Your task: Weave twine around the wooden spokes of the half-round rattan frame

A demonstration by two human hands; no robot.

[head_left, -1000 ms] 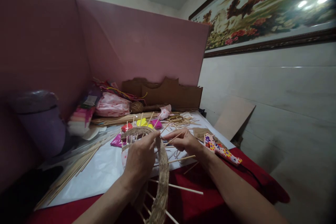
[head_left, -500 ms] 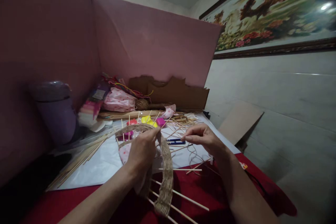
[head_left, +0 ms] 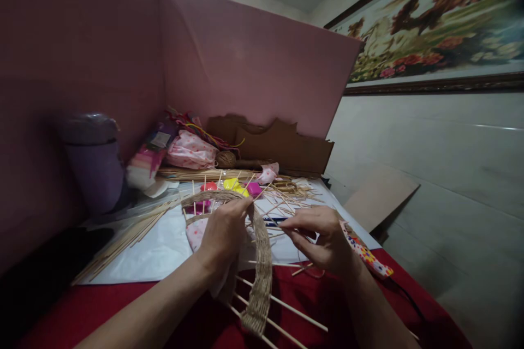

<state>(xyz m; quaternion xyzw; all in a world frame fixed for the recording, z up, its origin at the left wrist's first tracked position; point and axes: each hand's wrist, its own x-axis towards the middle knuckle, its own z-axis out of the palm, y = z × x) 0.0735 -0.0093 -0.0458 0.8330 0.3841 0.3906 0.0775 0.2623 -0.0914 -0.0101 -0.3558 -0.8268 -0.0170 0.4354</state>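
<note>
Pink panels (head_left: 245,60) stand seemingly well beyond the hands (head_left: 225,229) and woven band (head_left: 263,262).

Pink partition (head_left: 254,54), pale wall (head_left: 442,147)

A smooth, bare left forearm (head_left: 172,294), lower left of the frame, tapers to a bare left hand (head_left: 227,229); lower right, a bare right forearm (head_left: 366,294) meets a bare right hand (head_left: 320,233).

On my left I see a purple container (head_left: 96,177); ahead of me, brown cardboard (head_left: 282,144) before a pink wall (head_left: 254,65); high on my right, a framed horse picture (head_left: 434,27).
</note>
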